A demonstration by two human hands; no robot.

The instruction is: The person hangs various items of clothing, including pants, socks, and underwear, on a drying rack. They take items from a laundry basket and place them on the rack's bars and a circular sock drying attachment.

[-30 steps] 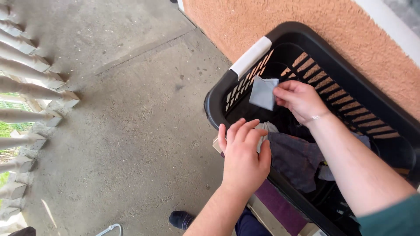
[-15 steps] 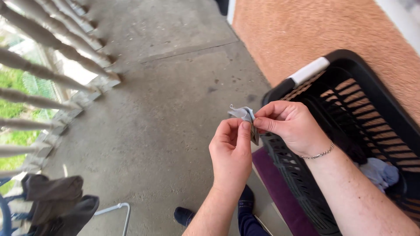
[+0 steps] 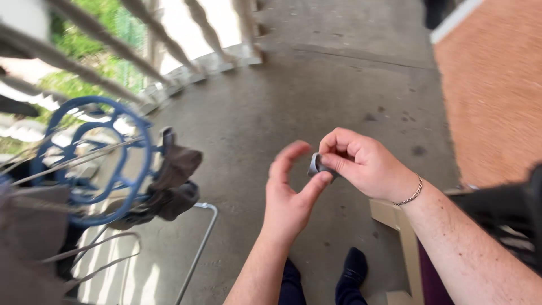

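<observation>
My right hand [image 3: 361, 164], with a thin chain bracelet at the wrist, pinches a small grey piece of cloth [image 3: 314, 164] between thumb and fingers. My left hand [image 3: 289, 195] is just beside it, thumb touching the cloth, the other fingers spread and blurred. Both hands hover over the concrete floor [image 3: 316, 96]. Most of the cloth is hidden inside my right fist.
A blue-and-metal drying rack [image 3: 96, 164] with dark socks [image 3: 172, 186] hung on it stands at the left. White balusters [image 3: 169, 39] line the far edge. A black laundry basket [image 3: 508, 209] sits at the right by an orange wall [image 3: 497, 85]. My feet [image 3: 353, 271] show below.
The view has swung left, away from the basket toward the drying rack. The cloth came out of the basket and is now bunched in my right hand; my left fingers have spread open.
</observation>
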